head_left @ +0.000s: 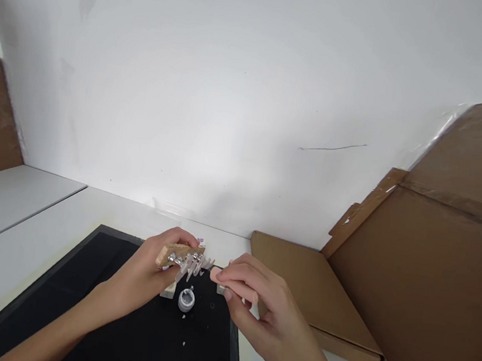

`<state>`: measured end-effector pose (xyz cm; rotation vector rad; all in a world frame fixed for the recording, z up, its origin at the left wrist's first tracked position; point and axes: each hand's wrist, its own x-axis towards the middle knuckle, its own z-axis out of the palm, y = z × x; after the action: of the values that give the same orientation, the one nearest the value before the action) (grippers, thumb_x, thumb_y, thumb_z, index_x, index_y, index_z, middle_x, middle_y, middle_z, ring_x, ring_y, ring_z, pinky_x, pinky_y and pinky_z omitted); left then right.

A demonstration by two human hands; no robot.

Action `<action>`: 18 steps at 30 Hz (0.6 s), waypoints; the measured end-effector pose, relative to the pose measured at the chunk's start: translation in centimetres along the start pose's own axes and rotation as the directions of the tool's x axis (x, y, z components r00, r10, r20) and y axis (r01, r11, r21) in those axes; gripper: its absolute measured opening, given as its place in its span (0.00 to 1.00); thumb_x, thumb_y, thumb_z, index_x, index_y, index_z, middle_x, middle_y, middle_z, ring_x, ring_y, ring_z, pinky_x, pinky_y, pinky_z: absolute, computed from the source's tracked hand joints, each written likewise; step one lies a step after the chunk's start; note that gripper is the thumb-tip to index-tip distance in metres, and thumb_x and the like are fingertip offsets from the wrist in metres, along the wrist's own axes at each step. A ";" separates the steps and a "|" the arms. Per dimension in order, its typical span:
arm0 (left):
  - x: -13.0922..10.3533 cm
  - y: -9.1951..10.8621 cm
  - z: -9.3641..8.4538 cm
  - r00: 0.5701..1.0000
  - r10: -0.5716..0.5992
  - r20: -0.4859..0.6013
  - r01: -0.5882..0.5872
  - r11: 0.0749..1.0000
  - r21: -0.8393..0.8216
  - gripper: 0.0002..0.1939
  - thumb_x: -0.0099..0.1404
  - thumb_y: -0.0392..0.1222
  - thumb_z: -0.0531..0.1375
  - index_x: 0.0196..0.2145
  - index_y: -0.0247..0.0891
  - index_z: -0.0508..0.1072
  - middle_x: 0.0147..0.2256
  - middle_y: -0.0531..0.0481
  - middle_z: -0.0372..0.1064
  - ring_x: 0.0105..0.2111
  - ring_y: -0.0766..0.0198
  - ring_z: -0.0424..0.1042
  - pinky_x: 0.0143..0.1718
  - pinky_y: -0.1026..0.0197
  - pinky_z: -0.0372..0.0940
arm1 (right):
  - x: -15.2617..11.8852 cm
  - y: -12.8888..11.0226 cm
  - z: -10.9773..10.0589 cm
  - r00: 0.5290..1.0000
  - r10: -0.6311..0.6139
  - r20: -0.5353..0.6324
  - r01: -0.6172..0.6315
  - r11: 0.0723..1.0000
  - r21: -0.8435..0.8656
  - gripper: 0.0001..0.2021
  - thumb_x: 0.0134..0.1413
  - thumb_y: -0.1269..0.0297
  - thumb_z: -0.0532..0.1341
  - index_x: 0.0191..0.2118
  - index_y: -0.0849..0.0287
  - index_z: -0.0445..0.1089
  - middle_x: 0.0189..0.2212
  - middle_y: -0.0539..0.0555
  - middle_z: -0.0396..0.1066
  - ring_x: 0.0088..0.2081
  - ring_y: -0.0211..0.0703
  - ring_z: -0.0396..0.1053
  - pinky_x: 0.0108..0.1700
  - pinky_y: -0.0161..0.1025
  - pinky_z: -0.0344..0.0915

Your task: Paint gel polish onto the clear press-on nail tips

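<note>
My left hand (154, 261) is closed around a wooden strip (165, 254) held up above a black mat. Metal studs on the strip carry several clear, pale nail tips (194, 265) that point down and to the right. In my right hand (259, 295), a peach-coloured pen-like tool (236, 284) is pinched between thumb and fingers. Its left end is close to the nail tips; whether it touches one I cannot tell. Below the strip, a small round jar (186, 300) with a whitish rim sits on the mat. A pale block (168, 291) is partly hidden by my left hand.
The black mat (123, 331) lies on a white table (122, 209), with small pale flecks on it. To the right lies a flat cardboard box (300, 271). Cardboard panels (443, 260) stand at the right and far left, and a white wall (234, 97) rises behind.
</note>
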<state>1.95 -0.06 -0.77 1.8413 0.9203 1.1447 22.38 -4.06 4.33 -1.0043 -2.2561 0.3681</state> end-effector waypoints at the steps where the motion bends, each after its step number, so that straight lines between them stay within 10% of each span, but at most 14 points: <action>1: 0.0 0.0 0.0 1.000 -0.006 0.001 0.006 1.000 -0.014 0.10 0.58 0.34 0.57 0.40 0.42 0.67 0.41 0.48 0.70 0.42 0.57 0.70 0.41 0.60 0.61 | 0.0 0.0 0.0 1.000 0.004 -0.010 -0.004 1.000 -0.010 0.14 0.51 0.80 0.51 0.34 0.56 0.68 0.26 0.50 0.64 0.26 0.37 0.63 0.24 0.33 0.57; 18: -0.2 0.0 0.0 1.000 -0.018 -0.012 0.017 0.995 -0.098 0.09 0.56 0.36 0.60 0.37 0.41 0.69 0.41 0.47 0.70 0.44 0.54 0.70 0.42 0.57 0.62 | -0.3 0.7 0.0 0.992 0.066 -0.109 -0.069 0.997 -0.025 0.09 0.59 0.72 0.52 0.39 0.54 0.67 0.31 0.52 0.67 0.27 0.39 0.64 0.24 0.33 0.59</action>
<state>1.93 -0.23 -0.84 1.7457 0.8707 1.1718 22.86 -3.80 3.87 -1.0914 -2.1405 0.3034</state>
